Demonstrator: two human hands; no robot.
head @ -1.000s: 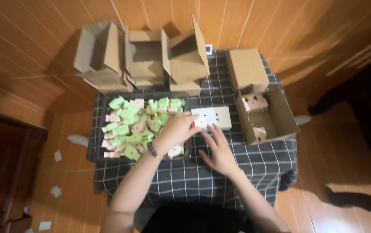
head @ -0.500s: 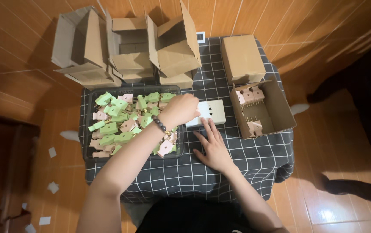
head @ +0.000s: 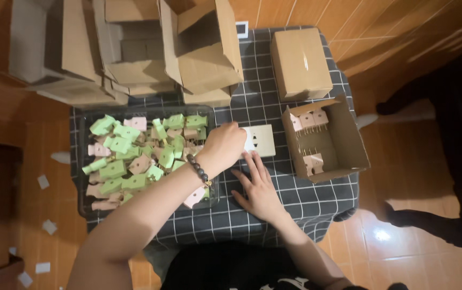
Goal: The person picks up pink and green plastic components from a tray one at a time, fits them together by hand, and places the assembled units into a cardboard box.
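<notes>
Cream card (head: 261,140) at frame centre, just right of curled left hand (head: 223,145), grip unclear; flat, spread right hand (head: 259,185) below.

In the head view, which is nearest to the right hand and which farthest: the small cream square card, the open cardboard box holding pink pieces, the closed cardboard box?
1. Small cream square card: just above the fingers of the right hand.
2. Open cardboard box holding pink pieces: to the right.
3. Closed cardboard box: at the table's far edge, above the open one.
</notes>
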